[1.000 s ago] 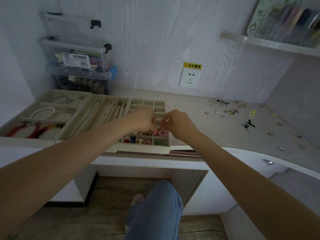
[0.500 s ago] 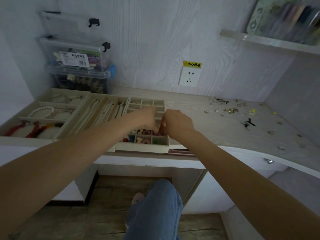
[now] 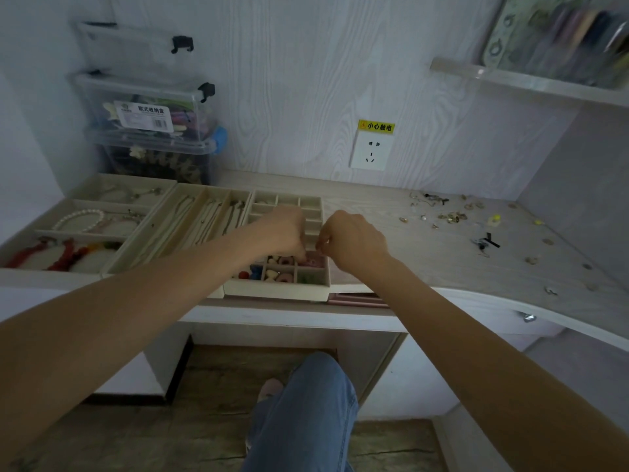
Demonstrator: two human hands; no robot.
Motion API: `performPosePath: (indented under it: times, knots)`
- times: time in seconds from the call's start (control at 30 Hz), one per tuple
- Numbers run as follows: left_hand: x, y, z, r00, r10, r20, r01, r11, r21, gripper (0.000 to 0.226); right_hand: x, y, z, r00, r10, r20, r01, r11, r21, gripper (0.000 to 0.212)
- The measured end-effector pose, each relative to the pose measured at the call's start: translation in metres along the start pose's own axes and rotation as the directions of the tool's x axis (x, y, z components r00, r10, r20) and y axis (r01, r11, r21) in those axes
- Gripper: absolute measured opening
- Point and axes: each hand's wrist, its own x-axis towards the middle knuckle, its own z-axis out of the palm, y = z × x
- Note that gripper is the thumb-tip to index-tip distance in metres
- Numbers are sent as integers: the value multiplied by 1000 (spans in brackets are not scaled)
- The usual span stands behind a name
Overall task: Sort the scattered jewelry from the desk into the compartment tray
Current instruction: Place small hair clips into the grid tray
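Both hands, left and right, hover with fingers curled over the compartment tray; any pinched item can't be made out; scattered jewelry lies well right.

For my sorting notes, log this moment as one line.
hands: both over compartment tray | item held: unclear | loose jewelry: on desk, right side

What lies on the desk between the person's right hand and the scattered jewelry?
In the head view, only bare desk top lies between the right hand and the scattered jewelry.
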Motion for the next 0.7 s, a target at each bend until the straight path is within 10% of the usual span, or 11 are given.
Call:
performPosePath:
  times: [0.7]
  knots:
    - [-11, -14, 4, 959, 255, -125, -258, 966, -14, 17, -9, -6, 0, 994, 68, 88, -69, 998, 13, 20]
